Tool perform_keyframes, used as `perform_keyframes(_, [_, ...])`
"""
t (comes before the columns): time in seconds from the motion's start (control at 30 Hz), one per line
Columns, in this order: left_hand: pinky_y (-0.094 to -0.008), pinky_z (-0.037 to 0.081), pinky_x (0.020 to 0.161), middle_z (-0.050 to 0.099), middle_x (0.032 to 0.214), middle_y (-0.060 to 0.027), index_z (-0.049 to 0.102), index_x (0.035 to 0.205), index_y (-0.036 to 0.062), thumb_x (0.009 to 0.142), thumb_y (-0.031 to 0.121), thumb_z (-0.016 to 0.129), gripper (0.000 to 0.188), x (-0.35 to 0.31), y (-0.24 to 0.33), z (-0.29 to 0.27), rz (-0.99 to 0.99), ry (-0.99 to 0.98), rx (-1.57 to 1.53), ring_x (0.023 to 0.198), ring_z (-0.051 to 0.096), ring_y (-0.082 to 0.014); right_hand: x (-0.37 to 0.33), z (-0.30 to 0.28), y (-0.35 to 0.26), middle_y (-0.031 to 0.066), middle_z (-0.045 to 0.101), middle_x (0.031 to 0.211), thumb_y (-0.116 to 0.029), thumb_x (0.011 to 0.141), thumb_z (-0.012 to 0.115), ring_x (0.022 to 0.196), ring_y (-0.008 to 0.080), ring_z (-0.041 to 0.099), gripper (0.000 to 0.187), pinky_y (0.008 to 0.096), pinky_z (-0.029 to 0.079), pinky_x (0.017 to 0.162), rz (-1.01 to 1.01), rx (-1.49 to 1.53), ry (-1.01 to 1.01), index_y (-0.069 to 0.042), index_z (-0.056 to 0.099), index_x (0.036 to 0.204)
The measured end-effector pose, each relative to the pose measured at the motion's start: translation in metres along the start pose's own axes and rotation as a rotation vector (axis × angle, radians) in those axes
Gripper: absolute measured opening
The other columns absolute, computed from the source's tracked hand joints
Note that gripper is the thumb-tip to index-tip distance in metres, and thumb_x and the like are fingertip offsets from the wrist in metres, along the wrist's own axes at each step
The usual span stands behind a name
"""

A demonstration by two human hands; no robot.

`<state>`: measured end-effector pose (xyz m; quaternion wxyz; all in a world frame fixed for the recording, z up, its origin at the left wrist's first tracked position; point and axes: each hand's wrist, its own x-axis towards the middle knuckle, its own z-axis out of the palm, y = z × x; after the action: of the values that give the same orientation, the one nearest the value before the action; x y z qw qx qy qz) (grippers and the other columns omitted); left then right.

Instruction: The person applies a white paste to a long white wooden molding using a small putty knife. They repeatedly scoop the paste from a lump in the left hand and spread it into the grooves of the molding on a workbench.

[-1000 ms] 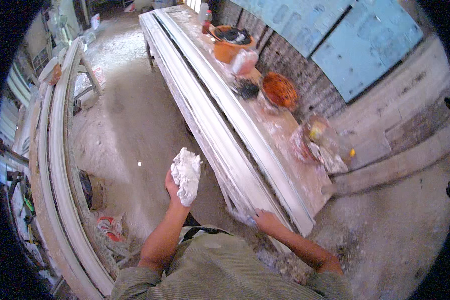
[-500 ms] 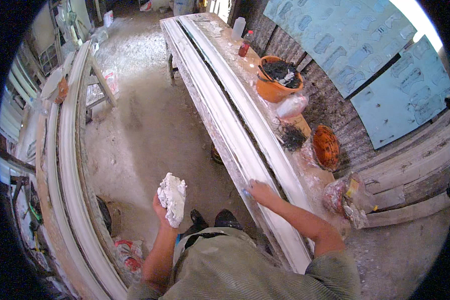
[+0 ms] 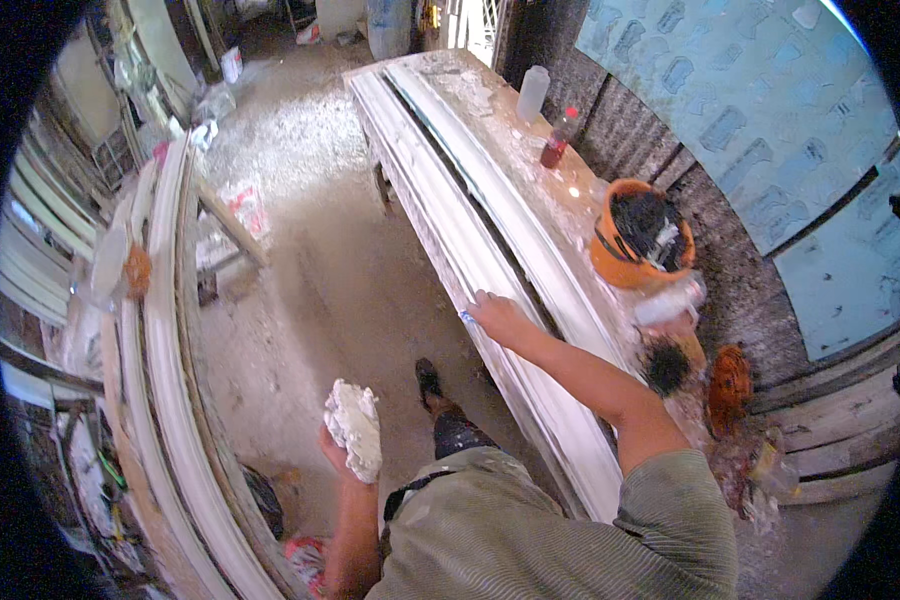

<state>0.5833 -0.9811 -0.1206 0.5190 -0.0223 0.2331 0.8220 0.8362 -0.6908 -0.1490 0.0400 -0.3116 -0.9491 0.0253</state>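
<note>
A thick white lump of what looks like wet plaster (image 3: 354, 428) rests in my left hand (image 3: 334, 452), held over the floor between two benches. The lump hides most of that hand's fingers. My right hand (image 3: 500, 318) is closed and bent over the left edge of a long white moulding (image 3: 438, 222) on the right bench. A small bluish-white thing (image 3: 466, 315) shows at its fingertips, too small to name. Beside this moulding, across a dark gap, runs a second white moulding (image 3: 495, 195).
On the right bench stand a translucent bottle (image 3: 533, 94), a red-capped bottle (image 3: 560, 138), an orange bucket (image 3: 615, 252) of dark material, a plastic bag (image 3: 670, 302) and a dark bristly clump (image 3: 666, 366). An orange basin (image 3: 730, 390) lies beyond. More mouldings (image 3: 175, 300) lie along the left bench.
I have stepped forward along the bench, one boot ahead. My right hand has slid farther up the moulding's left edge. My left hand still holds the white lump.
</note>
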Motion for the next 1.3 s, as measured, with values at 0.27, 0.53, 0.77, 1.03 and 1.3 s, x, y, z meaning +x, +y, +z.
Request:
perform_keyframes(0.27, [-0.048, 0.038, 0.112, 0.055, 0.139, -0.0155, 0.048, 0.141, 0.0028, 0.098, 0.033, 0.038, 0.054, 0.166, 0.004, 0.088, -0.099, -0.126, 0.046, 0.128, 0.052, -0.0357, 0.141, -0.077, 0.014, 0.0095, 0.062, 0.1, -0.022, 0.084, 0.067, 0.081, 0.0297, 0.066, 0.027, 0.0423, 0.055, 0.072, -0.023, 0.281, 0.414, -0.011, 0.062, 0.108])
perform_keyframes(0.53, [-0.0455, 0.043, 0.107, 0.056, 0.134, -0.0175, 0.049, 0.138, 0.0023, 0.101, 0.032, 0.035, 0.049, 0.277, -0.06, 0.191, -0.361, -0.129, -0.077, 0.123, 0.055, -0.0326, 0.185, -0.135, -0.009, 0.0087, 0.061, 0.11, -0.013, 0.08, 0.077, 0.109, 0.02, 0.059, 0.053, 0.0338, 0.048, 0.094, 0.472, 1.406, 0.286, -0.003, 0.051, 0.125])
perform_keyframes(0.77, [-0.0457, 0.034, 0.115, 0.052, 0.141, -0.0154, 0.043, 0.144, 0.0023, 0.101, 0.029, 0.035, 0.051, 0.329, -0.093, 0.229, -0.318, -0.364, -0.113, 0.131, 0.049, -0.0311, 0.166, -0.127, 0.087, 0.0108, 0.065, 0.123, -0.024, 0.079, 0.08, 0.107, 0.0187, 0.062, 0.05, 0.0341, 0.05, 0.092, 0.448, 1.546, 0.081, -0.004, 0.063, 0.122])
perform_keyframes(1.03, [-0.0449, 0.024, 0.121, 0.041, 0.153, -0.0071, 0.034, 0.152, 0.0129, 0.099, 0.026, 0.044, 0.056, 0.364, -0.027, 0.226, -0.266, -0.462, -0.33, 0.142, 0.037, -0.0266, 0.216, -0.058, 0.21, 0.0159, 0.061, 0.105, -0.022, 0.084, 0.069, 0.096, 0.0359, 0.063, 0.025, 0.0452, 0.052, 0.084, 0.544, 0.48, 0.164, -0.005, 0.067, 0.104])
perform_keyframes(1.3, [-0.045, 0.025, 0.12, 0.04, 0.154, -0.0048, 0.038, 0.15, 0.014, 0.097, 0.024, 0.049, 0.056, 0.261, 0.025, 0.128, -0.065, -0.277, -0.17, 0.144, 0.034, -0.026, 0.226, -0.015, 0.235, 0.0141, 0.057, 0.094, -0.01, 0.084, 0.059, 0.087, 0.0345, 0.064, 0.008, 0.0474, 0.052, 0.076, 0.217, 0.176, 0.062, -0.007, 0.063, 0.089])
